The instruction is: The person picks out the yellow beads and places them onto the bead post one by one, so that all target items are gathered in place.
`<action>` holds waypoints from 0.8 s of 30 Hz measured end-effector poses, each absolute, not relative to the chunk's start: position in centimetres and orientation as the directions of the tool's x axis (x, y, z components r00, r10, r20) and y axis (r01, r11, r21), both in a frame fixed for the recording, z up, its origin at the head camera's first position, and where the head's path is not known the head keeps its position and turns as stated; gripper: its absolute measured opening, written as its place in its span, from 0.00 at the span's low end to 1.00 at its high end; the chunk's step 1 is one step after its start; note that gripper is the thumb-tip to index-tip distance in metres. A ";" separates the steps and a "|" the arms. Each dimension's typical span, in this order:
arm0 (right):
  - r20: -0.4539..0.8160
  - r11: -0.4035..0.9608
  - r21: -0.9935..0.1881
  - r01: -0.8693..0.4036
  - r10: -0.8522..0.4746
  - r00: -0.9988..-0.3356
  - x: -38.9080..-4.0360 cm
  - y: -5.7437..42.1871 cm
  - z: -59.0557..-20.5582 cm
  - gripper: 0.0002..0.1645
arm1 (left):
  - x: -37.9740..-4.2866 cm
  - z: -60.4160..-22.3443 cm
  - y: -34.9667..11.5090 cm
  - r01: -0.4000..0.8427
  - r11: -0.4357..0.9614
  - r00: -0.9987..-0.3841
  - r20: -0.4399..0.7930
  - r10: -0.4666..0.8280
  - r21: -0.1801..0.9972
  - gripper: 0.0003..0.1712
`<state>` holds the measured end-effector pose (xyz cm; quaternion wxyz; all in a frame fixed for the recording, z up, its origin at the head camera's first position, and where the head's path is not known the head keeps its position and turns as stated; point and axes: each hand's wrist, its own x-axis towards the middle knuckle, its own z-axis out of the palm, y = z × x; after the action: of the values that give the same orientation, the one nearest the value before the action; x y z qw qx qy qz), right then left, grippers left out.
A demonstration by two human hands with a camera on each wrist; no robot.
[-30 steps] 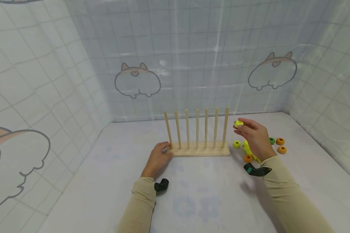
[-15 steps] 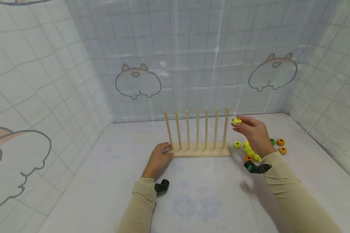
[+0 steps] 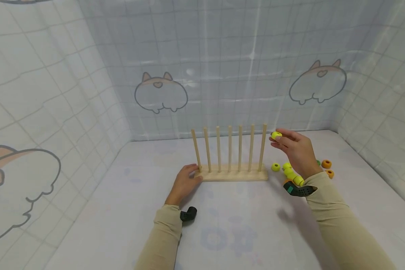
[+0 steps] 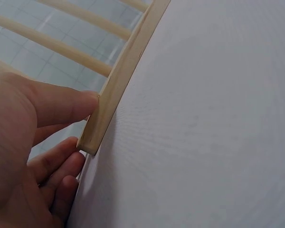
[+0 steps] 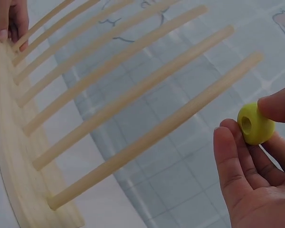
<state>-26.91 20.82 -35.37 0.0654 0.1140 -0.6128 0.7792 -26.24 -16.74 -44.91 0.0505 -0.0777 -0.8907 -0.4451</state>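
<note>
A wooden rack (image 3: 231, 176) with a row of several upright pegs stands on the table. My left hand (image 3: 183, 183) grips the left end of its base, thumb on the front edge and fingers behind. In the left wrist view that thumb (image 4: 69, 105) presses against the base. My right hand (image 3: 300, 153) pinches a yellow bead (image 5: 262, 126) between thumb and fingers. The bead hangs in the air just right of the rightmost peg (image 3: 262, 146), a little below its tip and apart from it. The bead's hole faces the pegs in the right wrist view.
A loose yellow bead (image 3: 275, 167) lies right of the rack. Beside it several yellow beads (image 3: 291, 174) sit in a row, partly under my right wrist. Orange beads (image 3: 326, 164) and a mostly hidden green bead (image 3: 318, 162) lie farther right. A tiled-print curtain (image 3: 219, 75) surrounds the table.
My right hand has risen with the yellow bead, closer to the height of the rightmost peg's tip. The left hand keeps its hold on the rack.
</note>
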 end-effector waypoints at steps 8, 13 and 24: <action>0.229 -0.218 -0.951 -0.222 -0.008 -0.973 -27.1 20.6 -34.5 0.29 | -26.3 -45.2 -16.8 0.174 0.601 -0.985 0.148 0.094 0.780 0.28; 0.224 -0.278 -0.936 -0.215 -0.001 -0.975 -27.3 20.6 -34.0 0.26 | -26.1 -45.2 -17.0 0.151 0.606 -0.988 0.128 0.081 0.781 0.28; 0.258 -0.313 -0.920 -0.237 -0.026 -0.966 -27.9 20.5 -32.8 0.24 | -26.2 -45.0 -16.9 0.176 0.594 -0.984 0.144 0.102 0.785 0.26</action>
<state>-27.85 20.52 -32.77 0.0658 0.1128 -0.5825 0.8022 -26.15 -16.88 -44.99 0.0419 -0.0779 -0.8918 -0.4436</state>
